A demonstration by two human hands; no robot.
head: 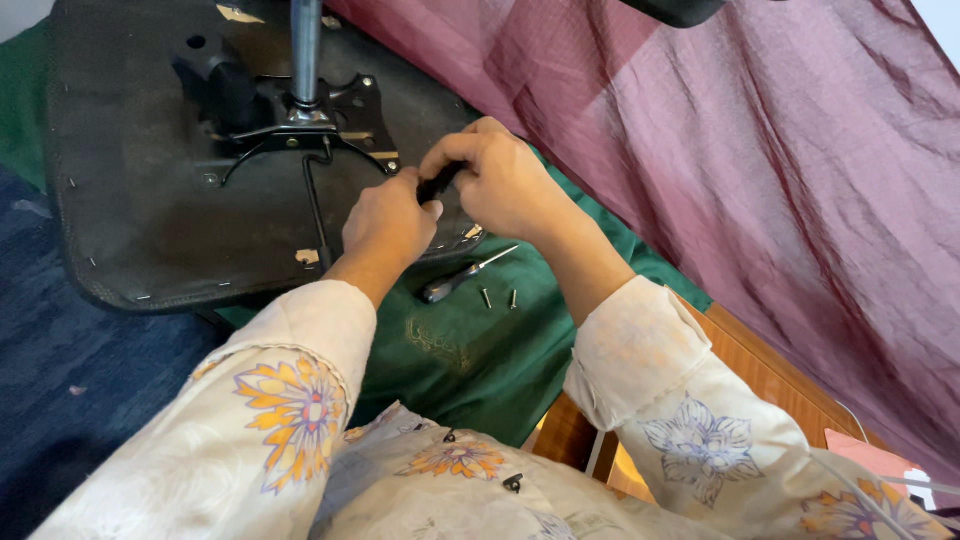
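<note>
Both hands are seen meeting at the centre of the frame, over the lower right edge of an upturned office-chair seat. The left hand is closed into a fist, and the right hand is curled tightly just above and to the right of it; a short black handle is gripped between the two, only a small part of it being shown between the fingers. What the handle belongs to cannot be told.

The black seat underside fills the upper left of the frame, with a metal mounting plate and a grey gas-lift column rising out of the top edge. The hands are placed just beside the plate's lower right corner.

Below the hands, a screwdriver with a dark handle is laid on a green cloth, and two small screws are lying just to its right, near the right wrist. Open green cloth is left below these.

The upper right is taken up by a draped maroon fabric. A blue covering is seen at the lower left, and a wooden surface at the lower right. Floral cream sleeves are worn on both arms.
</note>
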